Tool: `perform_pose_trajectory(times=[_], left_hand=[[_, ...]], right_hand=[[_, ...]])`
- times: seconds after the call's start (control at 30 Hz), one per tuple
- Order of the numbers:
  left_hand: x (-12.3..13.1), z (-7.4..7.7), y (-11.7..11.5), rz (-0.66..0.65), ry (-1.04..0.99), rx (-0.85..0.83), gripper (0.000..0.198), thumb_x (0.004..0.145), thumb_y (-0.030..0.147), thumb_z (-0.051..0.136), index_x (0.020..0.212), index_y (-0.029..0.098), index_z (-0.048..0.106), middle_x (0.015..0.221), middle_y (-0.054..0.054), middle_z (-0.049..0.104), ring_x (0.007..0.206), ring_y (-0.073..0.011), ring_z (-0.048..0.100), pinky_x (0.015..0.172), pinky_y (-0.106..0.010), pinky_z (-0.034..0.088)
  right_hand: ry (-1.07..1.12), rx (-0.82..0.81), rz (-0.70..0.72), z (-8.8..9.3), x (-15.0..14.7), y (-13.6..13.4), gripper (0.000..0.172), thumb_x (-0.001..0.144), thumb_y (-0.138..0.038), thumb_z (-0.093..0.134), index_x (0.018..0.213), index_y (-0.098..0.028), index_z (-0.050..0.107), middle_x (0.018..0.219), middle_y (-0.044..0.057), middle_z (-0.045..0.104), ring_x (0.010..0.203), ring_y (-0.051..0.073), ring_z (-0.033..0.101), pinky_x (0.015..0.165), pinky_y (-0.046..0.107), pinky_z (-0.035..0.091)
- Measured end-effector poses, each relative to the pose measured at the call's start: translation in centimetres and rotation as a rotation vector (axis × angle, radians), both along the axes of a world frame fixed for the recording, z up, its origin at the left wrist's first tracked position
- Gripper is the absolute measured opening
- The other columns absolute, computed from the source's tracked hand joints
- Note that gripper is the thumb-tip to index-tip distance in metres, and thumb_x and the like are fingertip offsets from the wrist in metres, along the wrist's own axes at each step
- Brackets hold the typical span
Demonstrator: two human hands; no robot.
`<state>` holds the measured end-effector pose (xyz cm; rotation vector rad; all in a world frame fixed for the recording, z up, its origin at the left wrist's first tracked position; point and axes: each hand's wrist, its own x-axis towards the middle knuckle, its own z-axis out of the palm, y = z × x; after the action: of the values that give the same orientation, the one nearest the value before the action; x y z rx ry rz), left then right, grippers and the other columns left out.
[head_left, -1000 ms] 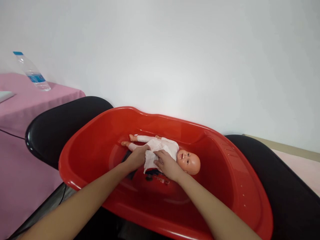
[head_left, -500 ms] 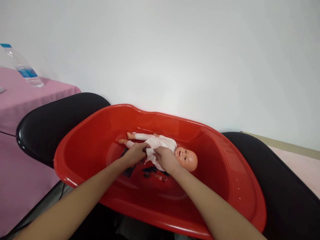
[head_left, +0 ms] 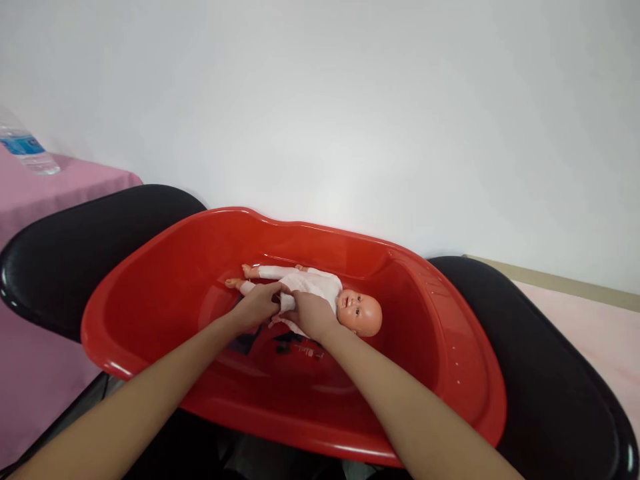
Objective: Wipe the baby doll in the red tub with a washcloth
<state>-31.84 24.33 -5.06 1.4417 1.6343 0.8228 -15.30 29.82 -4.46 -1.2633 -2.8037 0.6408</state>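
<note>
A baby doll in a pale pink suit lies on its back inside a red plastic tub, head to the right, legs to the left. My left hand and my right hand meet over the doll's belly, both closed on a small white cloth bunched between them. The cloth is pressed against the doll's middle. The doll's near arm is hidden under my right hand.
The tub rests across black padded seats on the left and right. A pink-covered table stands at the far left with a water bottle on it. A plain white wall is behind.
My hands have drawn closer together and gathered the cloth, which lay spread on the doll's belly, into a small bunch. The view has shifted, so everything sits further left.
</note>
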Motion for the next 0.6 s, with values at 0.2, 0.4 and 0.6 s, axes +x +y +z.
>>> perform_pose_trajectory(times=[0.2,0.4,0.6], left_hand=[[-0.22,-0.6,0.12,0.021,-0.09,0.002,0.051,0.072,0.016,0.046,0.122,0.014,0.057,0.068,0.001,0.063,0.057,-0.0172,0.06,0.054,-0.027,0.048],[0.03,-0.01,0.22,0.091,-0.042,0.148,0.038,0.083,0.032,0.047,0.114,0.014,0.061,0.092,-0.007,0.065,0.075,-0.0205,0.064,0.071,-0.036,0.054],[-0.44,-0.25,0.29,-0.097,0.14,0.152,0.046,0.08,0.048,0.065,0.113,0.015,0.064,0.108,-0.011,0.069,0.099,-0.0285,0.065,0.088,-0.041,0.05]], right_hand=[[-0.07,-0.014,-0.037,0.18,-0.36,-0.3,0.047,0.095,-0.049,0.054,0.132,-0.022,0.063,0.115,0.012,0.076,0.103,0.029,0.071,0.075,0.034,0.047],[-0.045,-0.012,-0.034,-0.03,-0.18,-0.59,0.046,0.096,-0.055,0.049,0.122,-0.023,0.07,0.111,0.012,0.077,0.101,0.029,0.071,0.074,0.033,0.045],[0.042,-0.089,0.036,-0.63,0.09,-0.42,0.044,0.1,-0.047,0.047,0.134,-0.026,0.067,0.115,0.01,0.077,0.102,0.026,0.071,0.079,0.032,0.047]])
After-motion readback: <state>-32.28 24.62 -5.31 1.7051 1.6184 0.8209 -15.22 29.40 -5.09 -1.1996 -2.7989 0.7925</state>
